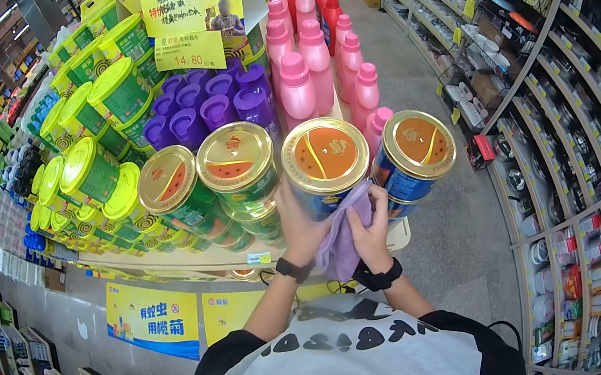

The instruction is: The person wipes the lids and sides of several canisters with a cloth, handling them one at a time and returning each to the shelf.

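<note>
Purple cloth (339, 246) pinched in the right hand (370, 225) lay against the gold-lidded can (325, 155), whose left side the spread left hand (299, 223) flanked, seemingly for steadiness.

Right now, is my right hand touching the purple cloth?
Touching. The head view shows it plainly: your right hand overlaps the upper part of the purple cloth, holding it bunched.

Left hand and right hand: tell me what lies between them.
In the head view, a purple cloth lies between the left hand and the right hand, gripped by the right, just below the gold-rimmed tin with an orange lid.
</note>
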Tool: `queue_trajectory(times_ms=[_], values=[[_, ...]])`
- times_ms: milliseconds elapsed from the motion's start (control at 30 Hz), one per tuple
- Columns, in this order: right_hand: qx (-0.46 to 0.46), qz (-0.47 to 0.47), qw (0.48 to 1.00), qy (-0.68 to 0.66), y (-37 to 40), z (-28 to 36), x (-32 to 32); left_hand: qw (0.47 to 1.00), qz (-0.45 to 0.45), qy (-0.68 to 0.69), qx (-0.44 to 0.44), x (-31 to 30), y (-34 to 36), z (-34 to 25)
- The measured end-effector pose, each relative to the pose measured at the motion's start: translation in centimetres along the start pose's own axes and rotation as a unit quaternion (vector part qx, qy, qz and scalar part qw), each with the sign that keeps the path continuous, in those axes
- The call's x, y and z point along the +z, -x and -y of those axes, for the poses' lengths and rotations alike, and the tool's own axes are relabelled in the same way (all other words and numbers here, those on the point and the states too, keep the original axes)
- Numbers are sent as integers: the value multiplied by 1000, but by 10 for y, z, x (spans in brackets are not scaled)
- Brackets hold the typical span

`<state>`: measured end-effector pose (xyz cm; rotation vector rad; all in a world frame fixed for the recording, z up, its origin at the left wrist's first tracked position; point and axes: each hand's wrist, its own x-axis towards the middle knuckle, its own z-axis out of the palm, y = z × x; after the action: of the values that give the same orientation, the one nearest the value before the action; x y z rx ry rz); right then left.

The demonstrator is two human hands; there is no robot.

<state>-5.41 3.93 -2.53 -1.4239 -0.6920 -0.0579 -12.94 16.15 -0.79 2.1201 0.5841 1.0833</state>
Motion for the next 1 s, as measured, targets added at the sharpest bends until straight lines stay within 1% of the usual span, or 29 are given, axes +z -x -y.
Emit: queue_trajectory(times_ms=[200, 433, 533, 667, 767, 833, 967, 1000], values=[[6, -7, 1000, -4, 3, -1, 6, 981, 38, 188, -20, 0, -2, 9], [15, -1, 1000, -6, 2, 1, 1, 989, 49, 138, -33, -4, -2, 13], [-10, -19, 999, 27, 5, -6, 6, 992, 59, 112, -26, -8, -7, 13], [1, -58, 998, 4, 8, 0, 17, 996, 74, 50, 3, -13, -12, 13], [3, -73, 997, 14, 10, 1, 21, 997, 70, 43, 12, -11, -9, 16], [15, -84, 996, 6, 12, 2, 24, 996, 77, 52, 2, -13, -8, 14], [2, -106, 993, 52, 13, 6, 31, 995, 83, 49, -7, -15, -8, 17], [5, -102, 994, 42, 13, 7, 31, 995, 84, 50, -8, -14, -9, 16]])
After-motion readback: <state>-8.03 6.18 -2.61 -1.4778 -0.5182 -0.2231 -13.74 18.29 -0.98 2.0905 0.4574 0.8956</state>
